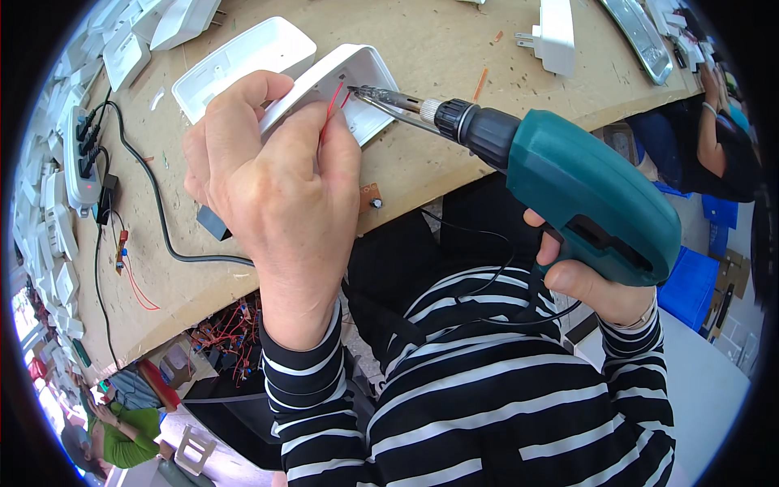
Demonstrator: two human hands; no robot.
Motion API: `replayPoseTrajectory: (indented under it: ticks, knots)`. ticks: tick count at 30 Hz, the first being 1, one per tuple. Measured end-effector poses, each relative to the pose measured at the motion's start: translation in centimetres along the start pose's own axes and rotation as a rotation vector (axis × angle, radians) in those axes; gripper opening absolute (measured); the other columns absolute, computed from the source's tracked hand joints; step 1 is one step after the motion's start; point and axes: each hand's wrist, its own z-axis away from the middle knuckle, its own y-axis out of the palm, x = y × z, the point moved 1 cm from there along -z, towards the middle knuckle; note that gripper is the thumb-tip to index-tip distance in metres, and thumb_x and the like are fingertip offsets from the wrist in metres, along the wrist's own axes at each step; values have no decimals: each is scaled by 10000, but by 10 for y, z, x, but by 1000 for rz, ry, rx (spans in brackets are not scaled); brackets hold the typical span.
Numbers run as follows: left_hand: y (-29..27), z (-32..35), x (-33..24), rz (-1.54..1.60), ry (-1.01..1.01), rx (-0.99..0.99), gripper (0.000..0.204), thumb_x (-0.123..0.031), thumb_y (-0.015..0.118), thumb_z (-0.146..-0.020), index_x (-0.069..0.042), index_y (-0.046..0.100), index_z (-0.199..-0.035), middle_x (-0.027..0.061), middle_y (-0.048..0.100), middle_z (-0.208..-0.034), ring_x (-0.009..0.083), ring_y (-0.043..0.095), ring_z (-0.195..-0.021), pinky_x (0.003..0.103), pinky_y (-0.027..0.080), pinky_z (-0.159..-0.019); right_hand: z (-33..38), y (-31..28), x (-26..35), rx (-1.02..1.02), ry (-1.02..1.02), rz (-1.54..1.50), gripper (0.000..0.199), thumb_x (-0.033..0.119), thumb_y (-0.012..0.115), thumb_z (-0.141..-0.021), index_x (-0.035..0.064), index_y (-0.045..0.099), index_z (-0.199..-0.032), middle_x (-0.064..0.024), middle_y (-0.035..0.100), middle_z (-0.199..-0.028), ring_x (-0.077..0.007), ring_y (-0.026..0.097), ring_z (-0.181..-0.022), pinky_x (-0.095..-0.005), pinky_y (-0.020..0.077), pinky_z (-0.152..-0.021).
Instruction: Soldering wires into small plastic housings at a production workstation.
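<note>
At the near edge of a wooden bench (pixel 430 170), the person's right hand (pixel 600 294) curls its fingers round a green soldering gun (pixel 596 191), whose tip sits just beside red wires (pixel 333 105) in a white housing (pixel 361 69) that the left hand (pixel 272 174) holds, fingers bunched narrow, near a white shell (pixel 243 58).

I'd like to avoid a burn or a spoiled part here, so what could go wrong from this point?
The metal tip of the soldering gun is close to the left hand; if hot, a slip might burn its fingers. The tip is also at the white casing, by the red wires, so heat could mark plastic or insulation. The black cord near the right hand might snag.
</note>
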Motion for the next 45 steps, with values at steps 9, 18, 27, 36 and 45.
replayPoseTrajectory:
  ticks: [9,18,27,36,45]
  knots:
    - [0,1,0,11,-7,4,118,-73,744,-684,-26,729,-791,64,627,-965,227,529,-867,330,419,-787,-6,9,5,-218,-23,156,369,195,867,-685,14,695,-958,-21,670,-715,-118,643,-623,-227,511,-600]
    - [1,0,0,10,-2,-4,111,-66,744,-680,-30,728,-783,57,628,-951,219,528,-860,327,412,-785,-5,5,6,-187,-48,120,479,198,868,-689,-23,654,-1056,-44,684,-790,-104,645,-647,-222,519,-609]
    - [1,0,0,8,3,-15,107,-71,746,-676,-32,725,-774,57,631,-948,219,526,-849,325,409,-769,-7,3,10,-149,-57,87,640,170,873,-679,-66,569,-1190,-76,687,-918,-86,656,-695,-213,544,-656]
    - [1,0,1,9,14,-16,107,-71,746,-673,-31,722,-770,56,629,-954,219,526,-850,327,410,-767,-9,3,11,-145,-135,266,478,227,873,-675,-9,657,-1030,-37,678,-791,-104,651,-675,-232,534,-640]
    - [0,0,0,7,7,-8,107,-72,743,-675,-31,722,-771,58,628,-960,224,528,-859,329,411,-777,-7,6,10,-218,-56,151,366,236,865,-686,32,686,-932,-10,672,-757,-105,637,-649,-235,518,-631]
